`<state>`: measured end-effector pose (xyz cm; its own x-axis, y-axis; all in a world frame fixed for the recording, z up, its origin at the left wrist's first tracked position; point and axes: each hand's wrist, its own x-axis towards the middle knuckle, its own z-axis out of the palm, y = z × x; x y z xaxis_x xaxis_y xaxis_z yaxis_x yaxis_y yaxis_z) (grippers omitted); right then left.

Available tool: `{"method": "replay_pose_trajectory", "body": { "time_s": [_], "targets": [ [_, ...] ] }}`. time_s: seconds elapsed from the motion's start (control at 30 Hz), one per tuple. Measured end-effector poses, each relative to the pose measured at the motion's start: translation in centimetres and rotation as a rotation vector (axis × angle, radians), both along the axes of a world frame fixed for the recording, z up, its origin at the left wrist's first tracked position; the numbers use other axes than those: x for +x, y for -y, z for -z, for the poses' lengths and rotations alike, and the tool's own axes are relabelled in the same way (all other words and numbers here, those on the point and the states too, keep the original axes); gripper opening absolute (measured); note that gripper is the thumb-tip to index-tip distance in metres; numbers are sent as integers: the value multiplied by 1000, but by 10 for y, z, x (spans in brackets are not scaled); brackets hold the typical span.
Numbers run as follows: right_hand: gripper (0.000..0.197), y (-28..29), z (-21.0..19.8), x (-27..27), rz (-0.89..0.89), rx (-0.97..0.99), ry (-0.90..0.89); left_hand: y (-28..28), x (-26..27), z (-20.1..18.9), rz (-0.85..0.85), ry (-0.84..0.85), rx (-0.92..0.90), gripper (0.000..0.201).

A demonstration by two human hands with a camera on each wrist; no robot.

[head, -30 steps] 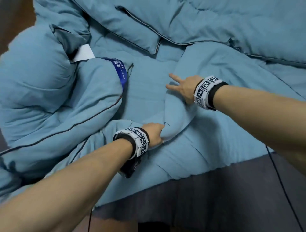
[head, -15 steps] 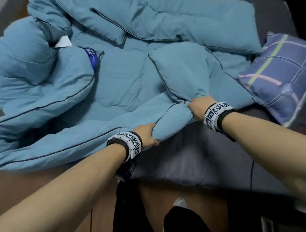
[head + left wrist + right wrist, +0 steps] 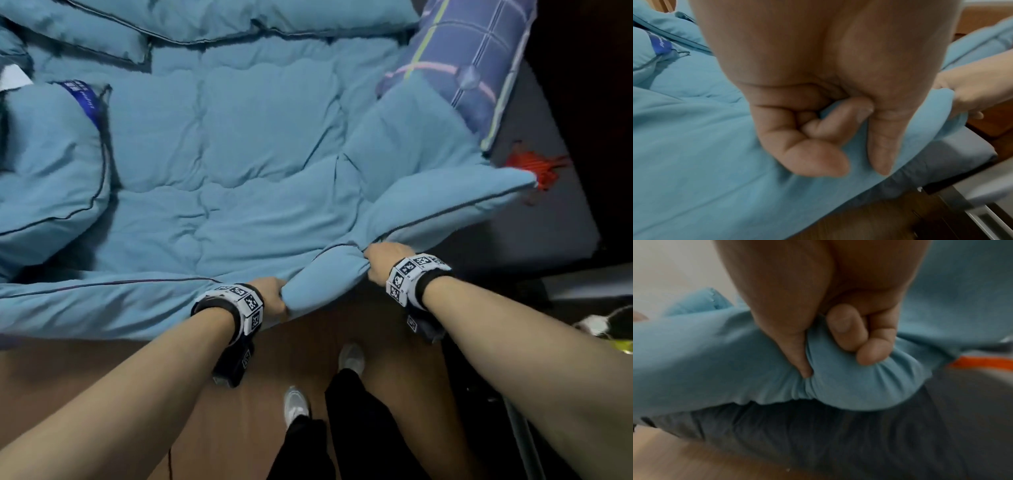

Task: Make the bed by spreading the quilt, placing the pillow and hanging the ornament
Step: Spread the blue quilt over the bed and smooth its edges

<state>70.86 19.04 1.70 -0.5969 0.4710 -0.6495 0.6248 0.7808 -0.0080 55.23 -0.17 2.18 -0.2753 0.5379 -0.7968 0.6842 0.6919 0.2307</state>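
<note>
The quilt (image 3: pixel 239 144) is plain teal-blue with thin dark piping along its edges and a royal-blue label (image 3: pixel 84 99). The pillow (image 3: pixel 479 58) is purple-blue with a pale grid, a yellow-green stripe and a pink stripe. The ornament (image 3: pixel 532 168) is bright red. The bed sheet (image 3: pixel 555 192) is grey, the floor (image 3: pixel 308 346) brown.

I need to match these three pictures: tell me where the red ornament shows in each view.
Head: ornament at right, on the grey sheet below the pillow.
Left wrist: not in view.
Right wrist: orange-red strip at the right edge.
Shared landmark: the quilt edge in the right hand.
</note>
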Motion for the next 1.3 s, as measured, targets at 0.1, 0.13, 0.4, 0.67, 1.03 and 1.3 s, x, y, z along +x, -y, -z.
{"method": "replay_pose_trajectory", "body": {
  "time_s": [0.1,0.13,0.4,0.67,1.03,1.3],
  "targets": [
    [30,36,22,34,73,-84,53,28,23,7,74,-46,-51,32],
    [30,50,28,45,94,-111,68,40,30,11,91,-48,-77,31],
    [25,124,52,95,56,-87,121,106,67,39,209,-33,-96,38],
    [44,130,79,126,40,-235,328,156,110,72,205,170,-374,39],
    [34,111,67,20,37,-133,138,179,3,52,-270,-151,23,39],
    [24,225,49,-209,-5,-302,-61,272,-202,51,-494,-391,99,66]
  ]
}}
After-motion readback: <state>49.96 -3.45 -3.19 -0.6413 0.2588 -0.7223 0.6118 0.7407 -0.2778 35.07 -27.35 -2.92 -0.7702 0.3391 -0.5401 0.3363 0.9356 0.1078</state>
